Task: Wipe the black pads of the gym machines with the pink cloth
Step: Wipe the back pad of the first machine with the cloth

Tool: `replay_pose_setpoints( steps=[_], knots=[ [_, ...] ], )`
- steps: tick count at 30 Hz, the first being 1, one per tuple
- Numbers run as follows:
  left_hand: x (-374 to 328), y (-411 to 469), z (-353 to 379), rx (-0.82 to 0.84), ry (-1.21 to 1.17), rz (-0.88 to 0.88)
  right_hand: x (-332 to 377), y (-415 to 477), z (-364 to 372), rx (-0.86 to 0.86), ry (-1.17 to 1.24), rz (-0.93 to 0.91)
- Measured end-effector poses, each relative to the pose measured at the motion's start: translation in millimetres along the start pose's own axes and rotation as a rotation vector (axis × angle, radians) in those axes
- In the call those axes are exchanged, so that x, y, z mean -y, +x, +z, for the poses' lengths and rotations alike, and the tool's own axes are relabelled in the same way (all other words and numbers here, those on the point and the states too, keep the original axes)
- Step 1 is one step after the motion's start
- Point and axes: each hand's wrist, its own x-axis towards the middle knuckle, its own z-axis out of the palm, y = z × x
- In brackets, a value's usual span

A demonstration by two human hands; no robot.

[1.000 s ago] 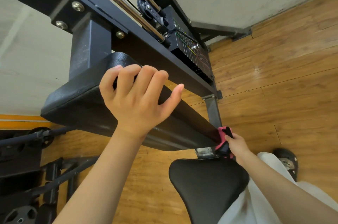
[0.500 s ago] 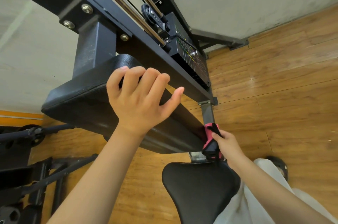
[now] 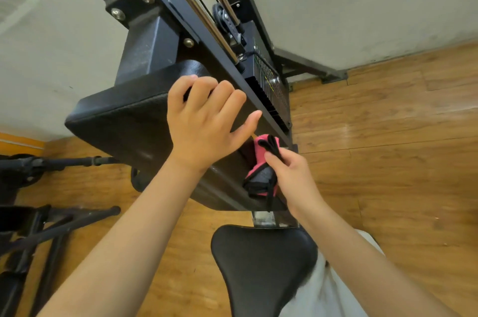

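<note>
Nearby, weight stack (image 3: 274, 99) behind back pad (image 3: 121, 130).

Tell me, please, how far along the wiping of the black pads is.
Done: nothing shows as finished; neither pad bears a visible wipe mark. In hand: the right hand holds the pink cloth at the lower end of the back pad, while the left hand grips its upper edge. Left: the seat pad below, which no cloth touches.
</note>
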Motion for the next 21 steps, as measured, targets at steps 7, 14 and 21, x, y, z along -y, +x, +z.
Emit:
replay_pose_setpoints(
  steps=[7, 14, 21],
  knots=[
    [-4, 8, -19, 0.094, -0.182, -0.097, 44, -6, 11, 0.082, -0.033, -0.120],
    [-8, -6, -69, 0.109, -0.649, -0.458, 65, -26, 10, 0.106, -0.001, -0.177],
    [-60, -89, -93, 0.263, -1.201, -1.238, 20, -42, 15, -0.084, 0.106, -0.054]
  ],
)
